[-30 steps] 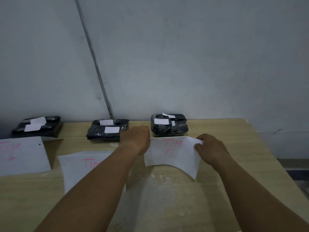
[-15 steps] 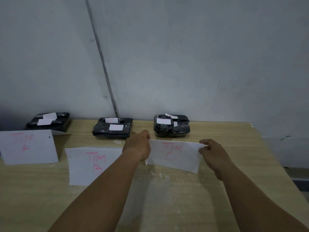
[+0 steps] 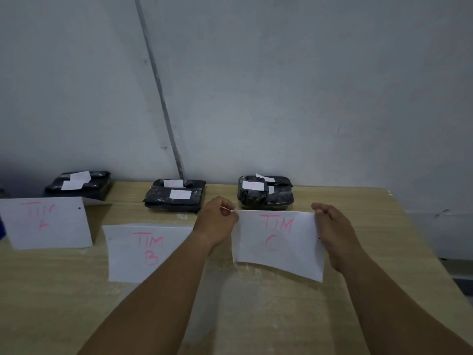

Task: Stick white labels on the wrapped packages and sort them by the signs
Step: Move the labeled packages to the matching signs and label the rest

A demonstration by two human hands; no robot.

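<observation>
While both forearms reach out over the wood table (image 3: pixel 256 319), the L hand (image 3: pixel 217 224) and R hand (image 3: pixel 335 234) are apart. Each pinches a top corner of the "TIM C" sign (image 3: pixel 277 244) btwn thumb & fingers. The sheet hangs w/ its lower edge close to the tabletop; can't tell if it touches. Left of it sits the "TIM B" sign (image 3: pixel 138 252), partly hidden by the L forearm. Further left is a third sign (image 3: pixel 46 222), pink "TIM" + a letter too faint to read. Behind the signs, by the wall, 3 black wrapped pkgs sit in a row: left package (image 3: pixel 79 185), middle package (image 3: pixel 175 198), right package (image 3: pixel 266 196). Each has white labels on top. The right package is just behind the held sign. A thin pipe (image 3: pixel 158 90) runs up the grey wall (image 3: pixel 307 85).
</observation>
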